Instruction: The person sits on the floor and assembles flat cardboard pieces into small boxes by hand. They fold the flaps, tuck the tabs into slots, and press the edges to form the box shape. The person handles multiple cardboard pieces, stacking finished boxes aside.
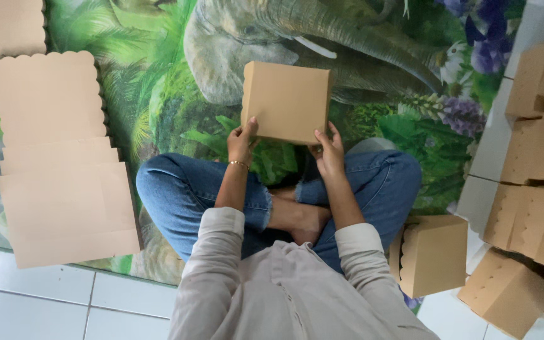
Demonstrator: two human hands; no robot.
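I sit cross-legged in blue jeans on a mat printed with an elephant and green leaves. A folded brown cardboard box with a scalloped edge is held up in front of my knees. My left hand grips its lower left corner; a thin gold bracelet shows on that wrist. My right hand holds its lower right corner, fingers on the box's face.
Flat unfolded cardboard blanks with scalloped edges lie stacked on the mat at my left. One finished box rests by my right knee. Several more finished boxes are piled at the right on white floor tiles.
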